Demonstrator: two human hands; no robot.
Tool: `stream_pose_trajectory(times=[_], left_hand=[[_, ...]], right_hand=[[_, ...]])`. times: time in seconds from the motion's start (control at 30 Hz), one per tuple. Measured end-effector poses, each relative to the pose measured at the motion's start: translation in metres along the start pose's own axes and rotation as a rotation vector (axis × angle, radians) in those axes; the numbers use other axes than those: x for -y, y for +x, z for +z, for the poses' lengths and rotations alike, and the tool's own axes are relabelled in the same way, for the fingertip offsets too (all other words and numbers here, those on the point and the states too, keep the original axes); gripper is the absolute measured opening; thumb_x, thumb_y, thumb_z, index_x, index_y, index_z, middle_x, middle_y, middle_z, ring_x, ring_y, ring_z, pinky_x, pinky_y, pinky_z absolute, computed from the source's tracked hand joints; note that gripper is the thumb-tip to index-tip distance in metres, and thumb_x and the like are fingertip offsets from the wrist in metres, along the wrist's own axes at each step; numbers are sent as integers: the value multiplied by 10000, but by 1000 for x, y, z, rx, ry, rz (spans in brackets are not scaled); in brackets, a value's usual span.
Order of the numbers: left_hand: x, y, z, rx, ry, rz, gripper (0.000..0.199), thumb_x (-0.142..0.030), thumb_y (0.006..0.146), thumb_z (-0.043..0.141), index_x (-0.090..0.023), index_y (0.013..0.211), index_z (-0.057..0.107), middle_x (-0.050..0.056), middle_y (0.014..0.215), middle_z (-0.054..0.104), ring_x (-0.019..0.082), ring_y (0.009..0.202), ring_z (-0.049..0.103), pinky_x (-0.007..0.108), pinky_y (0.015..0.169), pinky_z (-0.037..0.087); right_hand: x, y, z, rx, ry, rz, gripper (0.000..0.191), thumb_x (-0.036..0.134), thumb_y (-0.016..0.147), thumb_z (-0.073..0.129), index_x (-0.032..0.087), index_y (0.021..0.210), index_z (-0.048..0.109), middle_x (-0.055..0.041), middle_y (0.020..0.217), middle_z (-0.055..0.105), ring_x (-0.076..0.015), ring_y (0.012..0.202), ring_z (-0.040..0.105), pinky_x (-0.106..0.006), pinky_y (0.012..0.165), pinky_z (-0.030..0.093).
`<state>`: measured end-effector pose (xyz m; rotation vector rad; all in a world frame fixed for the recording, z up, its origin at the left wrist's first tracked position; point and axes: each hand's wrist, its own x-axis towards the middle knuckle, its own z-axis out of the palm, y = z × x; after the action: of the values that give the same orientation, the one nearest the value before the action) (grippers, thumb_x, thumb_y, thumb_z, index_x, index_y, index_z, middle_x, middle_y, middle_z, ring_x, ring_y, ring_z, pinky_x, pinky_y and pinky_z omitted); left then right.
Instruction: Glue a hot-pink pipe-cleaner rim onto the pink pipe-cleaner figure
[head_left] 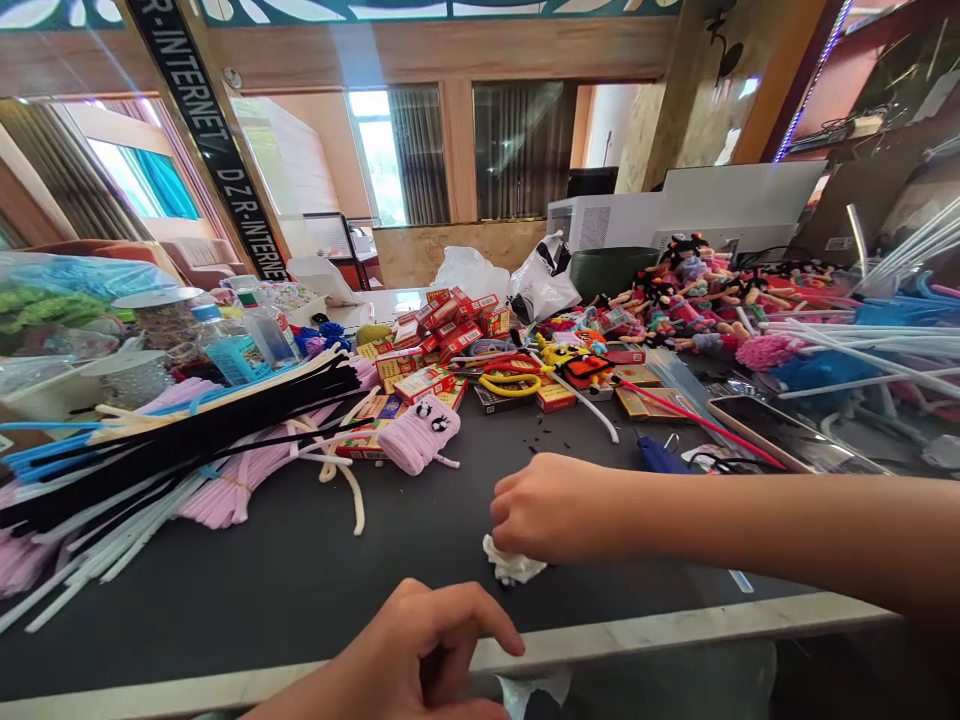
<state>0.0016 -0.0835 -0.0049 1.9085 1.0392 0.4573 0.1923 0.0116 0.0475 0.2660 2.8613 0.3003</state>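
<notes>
My right hand (pixel 559 508) reaches in from the right, its fingers curled over a crumpled white tissue (pixel 513 562) on the dark tabletop (pixel 300 580). My left hand (pixel 420 648) sits at the near edge of the table, fingers loosely curled around nothing visible. A scrap of white tissue (pixel 534 690) hangs just past that edge, close to my left fingers. A pink pipe-cleaner figure (pixel 418 434) with small black-and-white eyes lies farther up the table, apart from both hands.
Bundles of black, white, pink and blue pipe cleaners (pixel 172 465) lie to the left. Ahead are small red cartons (pixel 442 325), yellow-handled scissors (pixel 514 382) and a blue glue gun (pixel 660 455). A heap of small dolls (pixel 697 300) and a phone (pixel 787 435) lie to the right.
</notes>
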Motion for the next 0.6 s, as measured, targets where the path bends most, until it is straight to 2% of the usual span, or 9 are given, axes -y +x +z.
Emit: stream_pose_trajectory(times=[0.07, 0.13, 0.27, 0.37, 0.5, 0.6], left_hand=[[-2, 3, -1, 25, -36, -86, 184, -229, 749, 766, -190, 868, 631, -141, 494, 314, 64, 475, 282, 210, 589, 277], [-2, 5, -1, 53, -34, -117, 167, -193, 733, 777, -181, 780, 617, -139, 480, 320, 64, 479, 291, 212, 597, 277], [2, 5, 0, 60, -47, -119, 249, -270, 679, 841, -184, 719, 610, -136, 485, 325, 69, 500, 293, 225, 600, 249], [4, 4, 0, 51, -95, -161, 319, -351, 647, 858, -192, 746, 600, -141, 484, 324, 80, 510, 274, 233, 579, 219], [2, 5, -2, 60, -113, -140, 391, -491, 656, 828, -192, 750, 595, -139, 500, 342, 81, 530, 282, 240, 607, 216], [0, 6, -4, 73, -110, -115, 380, -509, 683, 804, -196, 775, 609, -140, 511, 346, 74, 520, 283, 244, 616, 220]], right_hand=[[2, -7, 0, -20, 12, 33, 115, 90, 854, 636, 177, 836, 709, -16, 779, 725, -162, 786, 667, -285, 439, 237], [-4, -13, -4, -48, 18, 115, 117, 104, 872, 617, 174, 868, 711, -30, 823, 734, -169, 797, 677, -275, 454, 264], [-30, -23, -13, -81, 22, 361, 147, 118, 902, 574, 153, 903, 717, -75, 919, 739, -207, 847, 694, -270, 594, 434], [-49, -25, -9, -65, 40, 484, 115, 164, 927, 582, 142, 939, 694, -55, 951, 719, -205, 877, 680, -349, 731, 529], [-55, -19, 9, -16, 96, 454, 130, 255, 940, 607, 140, 932, 669, -27, 932, 698, -179, 870, 669, -379, 785, 551], [-39, -17, 19, 2, 137, 363, 110, 192, 925, 604, 143, 858, 676, -19, 875, 703, -171, 839, 663, -331, 740, 527]])
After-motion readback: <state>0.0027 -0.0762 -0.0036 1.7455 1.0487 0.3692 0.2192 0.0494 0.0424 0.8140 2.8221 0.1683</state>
